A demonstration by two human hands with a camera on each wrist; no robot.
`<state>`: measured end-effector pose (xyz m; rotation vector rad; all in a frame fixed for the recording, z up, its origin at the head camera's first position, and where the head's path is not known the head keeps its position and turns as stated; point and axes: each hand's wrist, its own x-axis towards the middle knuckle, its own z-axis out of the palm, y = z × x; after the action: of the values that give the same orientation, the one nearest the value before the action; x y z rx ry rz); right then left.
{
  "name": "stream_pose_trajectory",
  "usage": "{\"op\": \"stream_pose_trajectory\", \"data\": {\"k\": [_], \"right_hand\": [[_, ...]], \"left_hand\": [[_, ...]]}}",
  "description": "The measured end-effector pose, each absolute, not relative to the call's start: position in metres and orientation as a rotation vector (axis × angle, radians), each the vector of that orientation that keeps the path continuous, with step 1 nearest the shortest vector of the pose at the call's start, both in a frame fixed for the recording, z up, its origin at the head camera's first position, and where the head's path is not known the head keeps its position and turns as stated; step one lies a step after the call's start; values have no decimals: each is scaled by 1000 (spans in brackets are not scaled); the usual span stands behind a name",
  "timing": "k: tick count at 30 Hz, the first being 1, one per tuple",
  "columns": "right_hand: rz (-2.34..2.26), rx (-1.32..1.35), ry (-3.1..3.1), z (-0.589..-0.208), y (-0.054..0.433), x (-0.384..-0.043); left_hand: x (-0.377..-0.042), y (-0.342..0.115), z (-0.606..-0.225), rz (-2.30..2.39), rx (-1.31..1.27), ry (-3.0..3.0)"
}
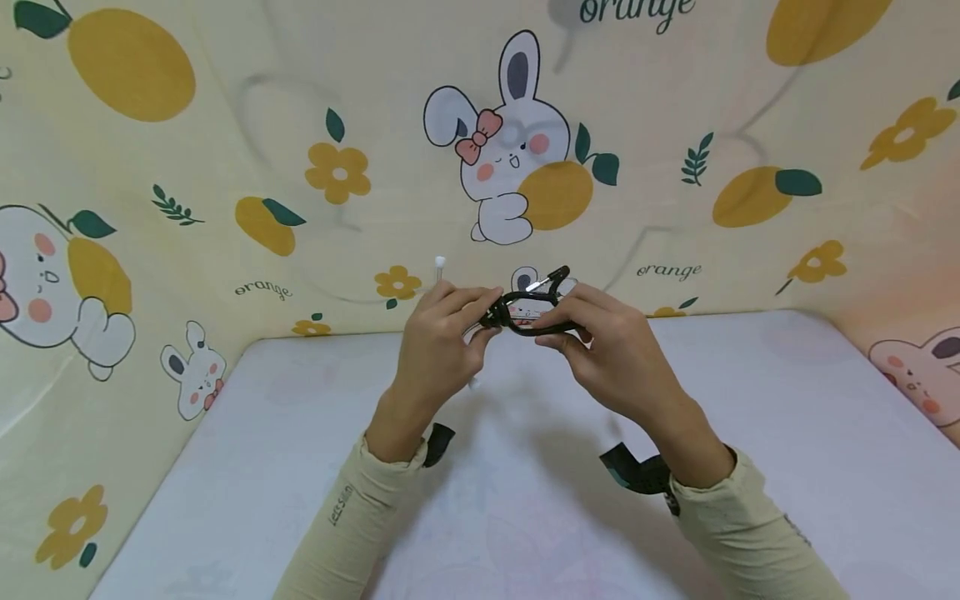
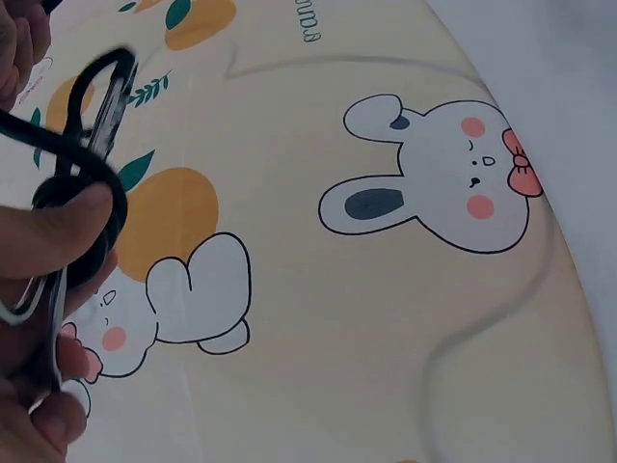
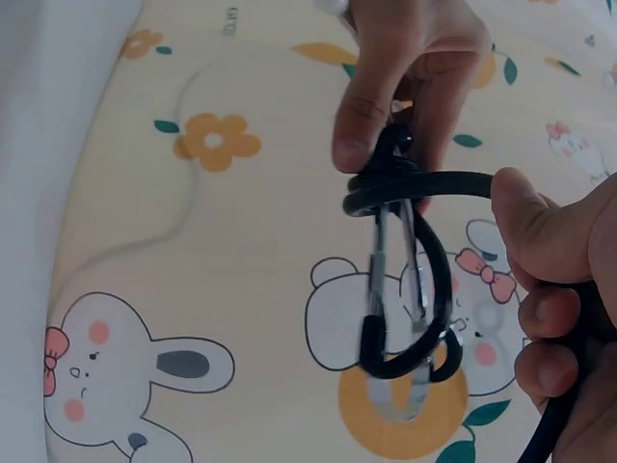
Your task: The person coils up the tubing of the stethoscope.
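Both hands hold a stethoscope above the table. My left hand (image 1: 442,342) grips its metal ear tubes (image 3: 378,260), where black tubing (image 3: 386,198) is wound round them in a coil. One white ear tip (image 1: 440,262) sticks up behind the left hand; the other ear tip (image 1: 474,384) shows below it. My right hand (image 1: 618,358) pinches the black tubing to the right of the coil, thumb on top. In the right wrist view a curved metal spring (image 3: 386,397) hangs below a loop of tubing. The chest piece cannot be made out.
The white table (image 1: 300,467) spreads beneath both hands. Behind it rises a cream cloth (image 1: 375,50) printed with rabbits and oranges. Black straps (image 1: 637,473) hang by the wrists at the sleeve cuffs.
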<state>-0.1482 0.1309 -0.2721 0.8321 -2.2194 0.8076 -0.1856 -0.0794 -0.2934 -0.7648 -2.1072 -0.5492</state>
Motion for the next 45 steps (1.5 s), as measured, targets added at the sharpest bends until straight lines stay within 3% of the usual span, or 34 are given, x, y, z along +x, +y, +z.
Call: {"op": "stream_pose_trajectory", "data": {"k": [20,45], "right_hand": [[946,868,-2240,-267,146,-155],[1114,746,-2217,-267,149,-156]], "left_hand": [[-186,-79,-292,-459,-1300,-1932],[-163,-72,-278,-683,-1339,-2072]]}}
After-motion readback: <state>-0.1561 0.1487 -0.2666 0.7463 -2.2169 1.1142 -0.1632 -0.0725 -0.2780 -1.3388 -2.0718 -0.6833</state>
